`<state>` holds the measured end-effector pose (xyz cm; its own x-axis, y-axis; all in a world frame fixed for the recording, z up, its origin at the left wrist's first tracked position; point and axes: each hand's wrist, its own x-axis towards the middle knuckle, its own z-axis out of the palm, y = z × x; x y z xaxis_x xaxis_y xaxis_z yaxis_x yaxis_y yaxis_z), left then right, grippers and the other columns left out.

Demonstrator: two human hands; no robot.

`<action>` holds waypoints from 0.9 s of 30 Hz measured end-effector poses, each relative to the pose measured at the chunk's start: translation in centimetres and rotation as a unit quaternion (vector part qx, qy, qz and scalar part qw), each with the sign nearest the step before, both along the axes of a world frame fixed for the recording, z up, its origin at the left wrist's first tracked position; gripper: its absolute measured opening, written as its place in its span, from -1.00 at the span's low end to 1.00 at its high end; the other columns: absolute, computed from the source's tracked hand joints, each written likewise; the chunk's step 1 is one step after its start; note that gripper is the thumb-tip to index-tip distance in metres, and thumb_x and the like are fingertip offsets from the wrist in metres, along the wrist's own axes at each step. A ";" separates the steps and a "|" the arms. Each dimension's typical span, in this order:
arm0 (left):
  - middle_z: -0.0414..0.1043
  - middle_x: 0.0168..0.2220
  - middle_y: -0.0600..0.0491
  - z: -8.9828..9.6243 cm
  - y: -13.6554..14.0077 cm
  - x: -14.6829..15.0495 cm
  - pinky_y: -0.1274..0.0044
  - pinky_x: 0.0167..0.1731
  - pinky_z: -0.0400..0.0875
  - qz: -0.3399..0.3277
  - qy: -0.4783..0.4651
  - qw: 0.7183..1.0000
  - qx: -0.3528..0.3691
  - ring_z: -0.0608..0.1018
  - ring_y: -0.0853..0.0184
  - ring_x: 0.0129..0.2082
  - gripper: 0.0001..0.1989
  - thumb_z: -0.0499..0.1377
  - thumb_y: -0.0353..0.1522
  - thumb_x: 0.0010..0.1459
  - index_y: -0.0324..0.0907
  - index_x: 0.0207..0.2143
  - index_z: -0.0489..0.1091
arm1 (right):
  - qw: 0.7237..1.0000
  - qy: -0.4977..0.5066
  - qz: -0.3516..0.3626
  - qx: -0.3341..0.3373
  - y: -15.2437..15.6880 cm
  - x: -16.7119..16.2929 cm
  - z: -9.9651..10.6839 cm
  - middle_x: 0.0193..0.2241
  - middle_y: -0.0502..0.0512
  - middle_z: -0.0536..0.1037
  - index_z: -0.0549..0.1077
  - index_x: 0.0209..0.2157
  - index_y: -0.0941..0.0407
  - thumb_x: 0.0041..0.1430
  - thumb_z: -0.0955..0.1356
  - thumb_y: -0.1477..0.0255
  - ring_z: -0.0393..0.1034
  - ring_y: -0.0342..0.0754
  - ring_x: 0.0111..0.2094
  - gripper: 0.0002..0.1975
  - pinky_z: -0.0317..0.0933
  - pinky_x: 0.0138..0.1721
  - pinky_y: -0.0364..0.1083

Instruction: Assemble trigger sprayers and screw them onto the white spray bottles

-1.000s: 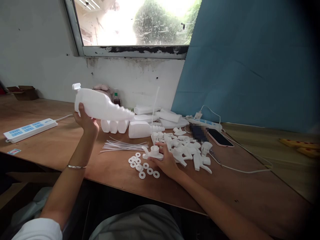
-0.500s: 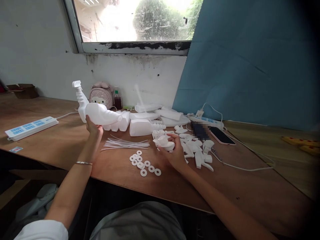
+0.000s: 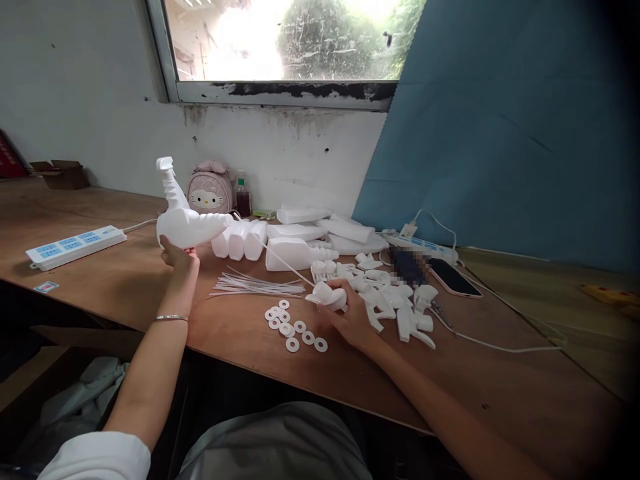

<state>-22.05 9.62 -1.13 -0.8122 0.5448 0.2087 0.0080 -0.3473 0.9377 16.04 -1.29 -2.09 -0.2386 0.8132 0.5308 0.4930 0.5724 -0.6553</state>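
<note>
My left hand (image 3: 179,255) is closed around white plastic bottles. One bottle (image 3: 197,228) lies sideways with its open neck to the right. Behind it a second bottle (image 3: 173,197) stands tilted, topped by a white spray head (image 3: 165,164). In my right hand (image 3: 350,317) is another trigger spray head (image 3: 326,295), gripped between thumb and fingers. Its thin dip tube (image 3: 287,264) slants up and left, with the tip close to the sideways bottle's mouth; whether it is inside I cannot tell. Below lie thin white tubes (image 3: 255,285) and several white washers (image 3: 293,344).
More white bottles (image 3: 290,255) lie at the back, and loose spray heads (image 3: 385,297) are heaped on the right. A phone (image 3: 455,277), power strips (image 3: 77,247), a pink bag (image 3: 210,193) and a dark bottle (image 3: 243,200) sit around them. An open carton (image 3: 30,380) is below the table edge.
The dip tube of the right spray head has swung from pointing upward to pointing left at the bottle neck. My left hand has turned the bottles slightly. The view has shifted a little.
</note>
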 end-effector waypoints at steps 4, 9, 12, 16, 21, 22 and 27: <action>0.18 0.03 -0.15 0.4 -0.1 0.3 0.60 -0.43 0.36 0.053 -0.163 0.984 0.041 0.38 0.36 -0.04 -0.69 -0.29 -0.23 0.25 -0.20 -0.04 -0.11 | 1.000 -0.015 0.005 -0.003 0.0 -0.1 0.1 -0.40 0.01 0.41 0.26 -0.32 0.11 -0.06 0.33 0.41 0.26 -0.11 -0.41 -0.78 0.16 -0.35 -0.15; 0.21 0.01 -0.09 1.2 -0.9 1.3 0.64 -0.43 0.35 0.049 -0.244 0.962 0.111 0.42 0.42 -0.12 -0.72 -0.13 -0.20 0.21 -0.16 -0.11 -0.02 | 1.000 -0.023 0.001 -0.008 0.1 -0.1 0.1 -0.40 0.01 0.41 0.27 -0.31 0.11 -0.08 0.33 0.43 0.26 -0.11 -0.43 -0.77 0.15 -0.37 -0.15; 0.25 -0.03 -0.04 1.5 -1.4 2.0 0.64 -0.42 0.35 0.045 -0.263 0.952 0.149 0.44 0.44 -0.16 -0.72 -0.07 -0.17 0.17 -0.13 -0.16 0.01 | 1.000 -0.017 -0.003 0.001 0.1 -0.1 0.0 -0.41 0.01 0.41 0.27 -0.32 0.11 -0.08 0.34 0.42 0.27 -0.11 -0.43 -0.77 0.16 -0.36 -0.14; 0.30 -0.11 0.02 1.6 -1.7 2.4 0.61 -0.41 0.35 0.038 -0.285 0.943 0.168 0.46 0.45 -0.23 -0.74 0.01 -0.20 0.14 -0.12 -0.22 0.02 | 0.999 0.009 -0.030 0.008 -0.2 -0.2 0.2 -0.42 0.01 0.40 0.27 -0.30 0.11 -0.04 0.34 0.35 0.24 -0.13 -0.48 -0.76 0.16 -0.43 -0.15; 0.30 -0.19 0.07 1.5 -1.5 2.1 0.58 -0.40 0.32 0.035 -0.294 0.938 0.178 0.44 0.45 -0.27 -0.75 0.03 -0.20 0.14 -0.12 -0.27 0.01 | 0.998 0.036 -0.045 0.022 -0.5 -0.2 0.4 -0.51 -0.04 0.32 0.28 -0.33 0.12 0.01 0.33 0.27 0.16 -0.15 -0.52 -0.76 0.12 -0.48 -0.16; 0.31 -0.22 0.08 1.4 -1.4 2.0 0.58 -0.39 0.31 0.033 -0.293 0.939 0.178 0.44 0.45 -0.28 -0.75 0.02 -0.20 0.14 -0.12 -0.29 0.00 | 0.998 0.047 -0.047 0.024 -0.5 -0.1 0.3 -0.51 -0.04 0.31 0.28 -0.33 0.12 0.03 0.32 0.27 0.17 -0.15 -0.51 -0.76 0.13 -0.47 -0.16; 0.29 -0.31 0.14 1.4 -1.2 1.8 0.57 -0.41 0.30 0.024 -0.284 0.944 0.166 0.43 0.46 -0.29 -0.77 0.00 -0.22 0.16 -0.12 -0.35 -0.03 | 0.994 0.098 -0.033 0.029 -0.4 0.5 -0.3 -0.49 -0.03 0.31 0.27 -0.29 0.12 0.06 0.29 0.29 0.20 -0.14 -0.49 -0.78 0.16 -0.43 -0.13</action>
